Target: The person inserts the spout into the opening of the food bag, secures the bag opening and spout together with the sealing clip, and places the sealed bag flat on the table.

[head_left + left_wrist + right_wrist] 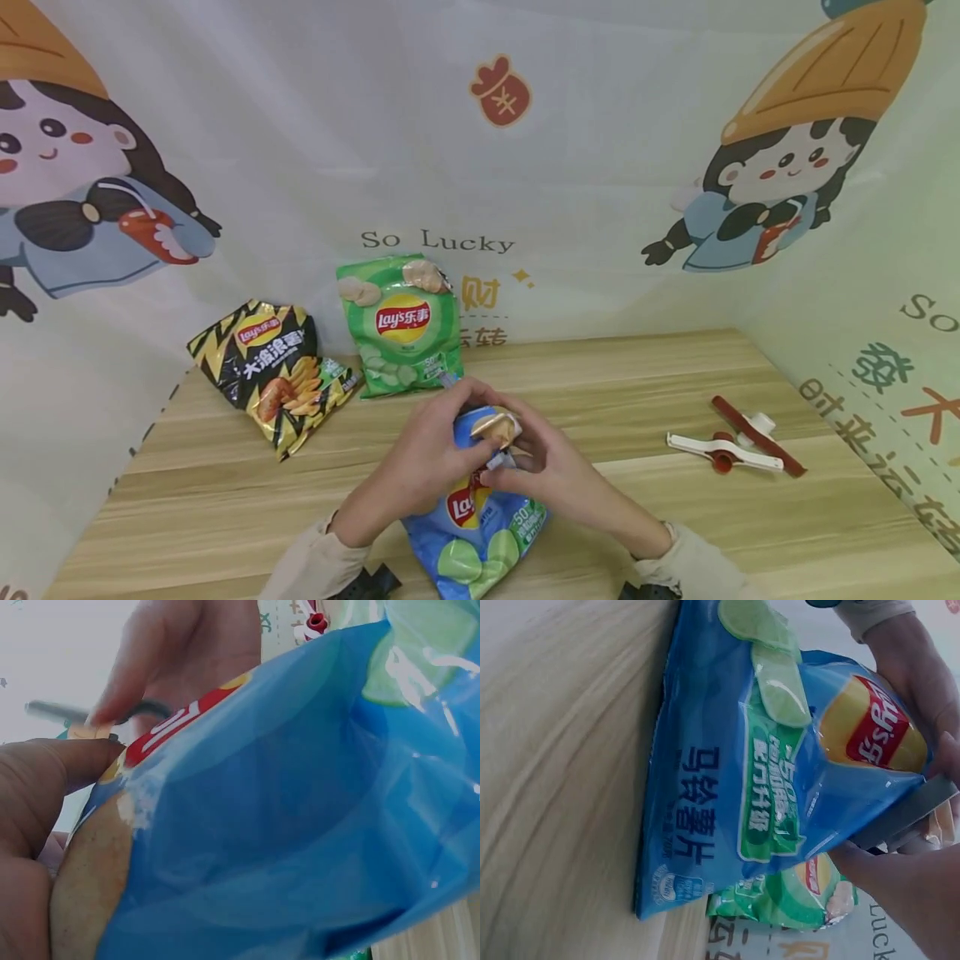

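Blue bag (480,529), top between fingers (476,457)

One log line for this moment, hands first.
left hand: grips blue bag; right hand: touches gray strip at bag's top; behind: green bag, black bag; right side: two clips

Head view softly lit; left wrist view hazy, with glare on the blue bag (285,802).

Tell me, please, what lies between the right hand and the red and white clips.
In the head view, only bare tabletop lies between the right hand and the clips.
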